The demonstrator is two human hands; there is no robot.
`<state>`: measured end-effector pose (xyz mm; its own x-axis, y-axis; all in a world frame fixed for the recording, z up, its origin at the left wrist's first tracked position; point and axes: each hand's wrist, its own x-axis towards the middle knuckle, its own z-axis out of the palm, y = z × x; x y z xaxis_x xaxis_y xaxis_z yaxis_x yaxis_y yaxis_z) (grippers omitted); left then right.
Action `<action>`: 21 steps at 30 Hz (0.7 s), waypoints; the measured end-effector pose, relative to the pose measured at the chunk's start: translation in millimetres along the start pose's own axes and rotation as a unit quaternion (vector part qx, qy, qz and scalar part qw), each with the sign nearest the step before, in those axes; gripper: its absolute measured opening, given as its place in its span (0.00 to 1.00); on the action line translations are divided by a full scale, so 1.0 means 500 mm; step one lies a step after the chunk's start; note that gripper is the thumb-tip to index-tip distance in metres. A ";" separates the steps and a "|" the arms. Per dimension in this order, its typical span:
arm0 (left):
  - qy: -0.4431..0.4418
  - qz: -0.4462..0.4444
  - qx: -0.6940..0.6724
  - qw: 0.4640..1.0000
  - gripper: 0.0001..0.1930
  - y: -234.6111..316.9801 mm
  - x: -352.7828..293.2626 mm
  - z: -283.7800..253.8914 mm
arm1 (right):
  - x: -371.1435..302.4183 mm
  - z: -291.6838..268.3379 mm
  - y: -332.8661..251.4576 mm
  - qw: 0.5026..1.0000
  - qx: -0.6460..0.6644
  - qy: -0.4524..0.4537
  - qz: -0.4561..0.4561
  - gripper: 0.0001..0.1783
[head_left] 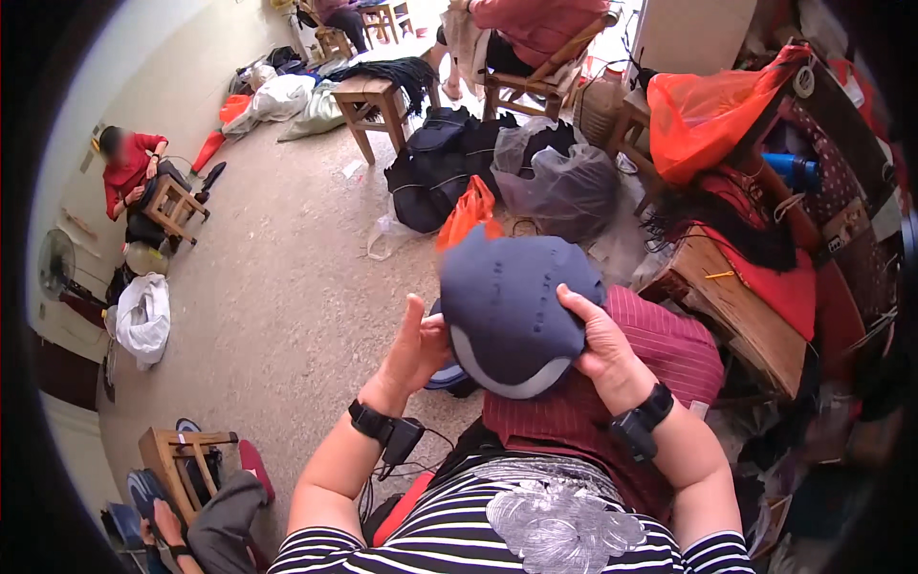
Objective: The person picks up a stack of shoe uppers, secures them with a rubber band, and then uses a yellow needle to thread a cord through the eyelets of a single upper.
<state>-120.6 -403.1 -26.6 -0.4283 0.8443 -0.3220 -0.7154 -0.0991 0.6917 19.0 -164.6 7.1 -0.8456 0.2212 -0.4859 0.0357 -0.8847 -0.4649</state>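
A navy cap (pixel 521 301) with rows of small marks across its crown and a pale grey curved band is up in front of me. My right hand (pixel 604 344) grips its right side, thumb pressed on the outside and fingers mostly hidden beneath. At the cap's left edge is my left hand (pixel 416 346), its thumb standing up, away from the cloth. The other fingers reach toward the cap's edge, their tips partly hidden. Below the cap, a striped maroon cloth (pixel 660 349) covers my lap. Part of another blue item (pixel 448 375) shows under my left fingers.
Dark bundles (pixel 430 167) and a grey plastic bag (pixel 559 187) sit ahead, by a wooden stool (pixel 368 100). A wooden board (pixel 736 306) and an orange bag (pixel 712 115) crowd the right. Co-workers sit at far left, top and lower left. A white sack (pixel 143 320) lies left.
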 end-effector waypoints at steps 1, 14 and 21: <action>-0.034 -0.003 -0.059 0.998 0.42 0.007 0.006 0.017 | -0.008 0.006 0.005 0.999 -0.037 -0.001 -0.010 0.24; 0.111 0.044 0.046 0.992 0.25 0.059 0.082 -0.035 | -0.007 -0.030 -0.034 0.944 -0.316 -0.043 -0.087 0.25; 0.150 0.040 0.160 0.975 0.28 0.064 0.106 -0.157 | -0.157 -0.077 -0.179 0.934 -0.329 0.023 -0.138 0.16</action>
<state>-209.3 -403.1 -72.3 -0.6520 0.6446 -0.3993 -0.4840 0.0516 0.8735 102.7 -87.3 58.5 -0.8478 0.4342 -0.3044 0.1517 -0.3515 -0.9238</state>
